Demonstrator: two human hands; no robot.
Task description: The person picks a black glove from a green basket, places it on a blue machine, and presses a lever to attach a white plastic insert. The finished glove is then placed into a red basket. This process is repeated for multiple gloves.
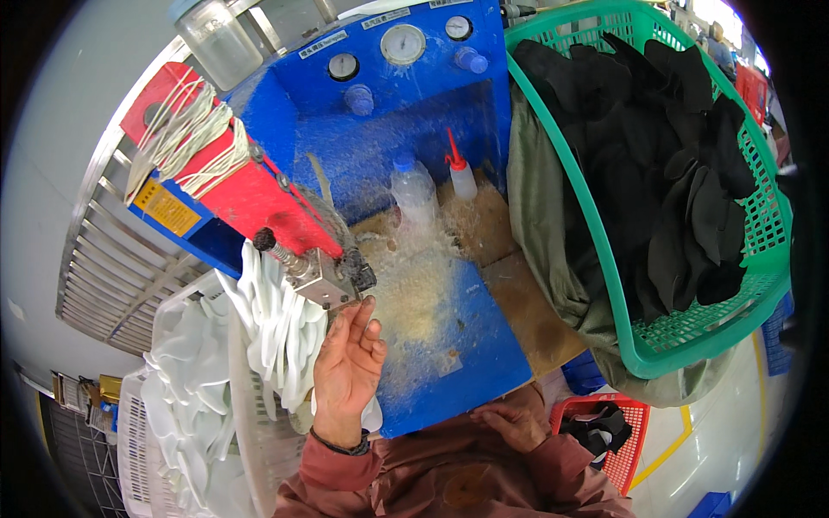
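My left hand [350, 367] is raised palm up under the metal head [326, 283] at the end of the machine's red arm [233, 173]. Its fingers are curled, with thumb and fingertips drawn together at the head's lower tip. Whatever they pinch there is too small to make out. Low by the front edge of the blue work surface [475, 337], my right hand [518, 423] lies loosely with its fingers extended, holding nothing visible. Several white curved pieces [272, 319] hang or stack just left of my left hand.
Gauges line the blue machine panel [432, 78]. A clear bottle [414, 194] and a red-tipped squeeze bottle [463, 180] stand amid fluffy dust. A green basket [609, 285] of black pieces fills the right. Pale bins [246, 432] stand left; a red basket [635, 449] sits lower right.
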